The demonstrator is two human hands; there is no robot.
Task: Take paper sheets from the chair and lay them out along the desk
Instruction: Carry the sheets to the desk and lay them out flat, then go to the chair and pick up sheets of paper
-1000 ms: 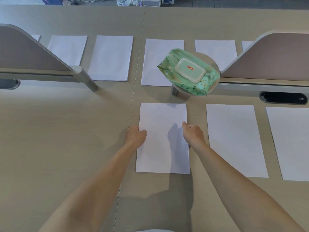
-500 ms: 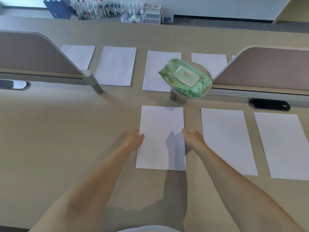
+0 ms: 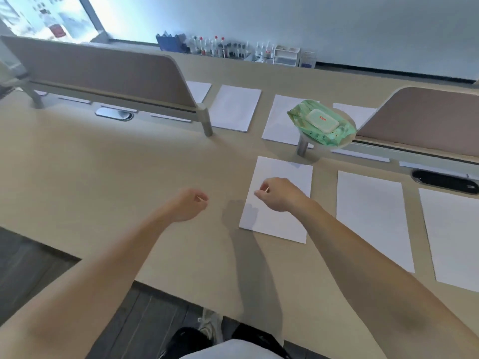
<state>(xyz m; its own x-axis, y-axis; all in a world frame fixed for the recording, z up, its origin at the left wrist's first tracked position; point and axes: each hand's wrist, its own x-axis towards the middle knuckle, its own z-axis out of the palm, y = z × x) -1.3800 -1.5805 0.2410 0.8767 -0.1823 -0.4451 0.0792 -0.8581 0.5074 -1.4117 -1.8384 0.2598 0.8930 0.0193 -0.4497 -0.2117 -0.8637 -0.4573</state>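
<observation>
Wipes (image 3: 322,123): label red, unreadable
Sheet (image 3: 280,224): long axis toward wipes
Left hand (image 3: 188,206): fingers loosely curled, empty
Right hand (image 3: 278,194): fingers curled over sheet, hold unclear

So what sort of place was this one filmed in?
Most likely an open-plan office or lab workroom: a long shared desk with low divider screens, an oval cable port set into its top, and rows of small bottles beyond it by the wall.
</observation>
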